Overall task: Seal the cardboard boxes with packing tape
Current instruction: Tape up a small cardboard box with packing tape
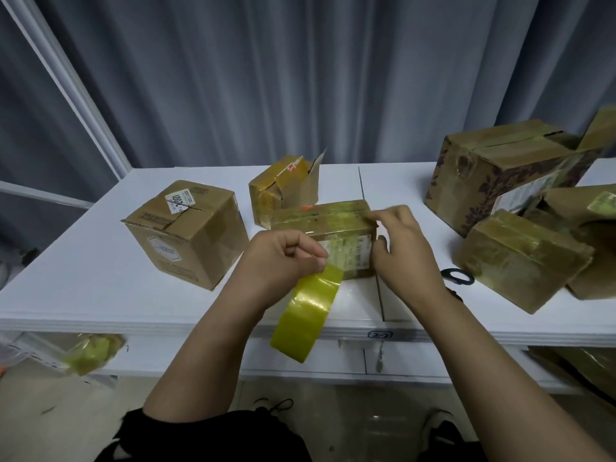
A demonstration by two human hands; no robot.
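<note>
A small cardboard box (pixel 328 225), its top covered in yellowish tape, sits at the middle of the white table (pixel 83 268). My left hand (pixel 276 258) pinches the top of a yellow packing tape roll (pixel 308 313), which hangs in front of the table's near edge. My right hand (pixel 405 248) is at the box's right end, with straight fingers over the top corner and the thumb against the side. A plain brown box (pixel 188 233) with a cracked top seam stands to the left. Behind the middle box stands a smaller one (pixel 283 190) with raised flaps.
A large printed box (pixel 500 171), a tape-wrapped box (pixel 521 263) and further boxes (pixel 586 228) crowd the table's right side. Black scissors (pixel 458 276) lie between my right wrist and the wrapped box. A crumpled wad of used tape (pixel 91 353) hangs below the table's left front edge.
</note>
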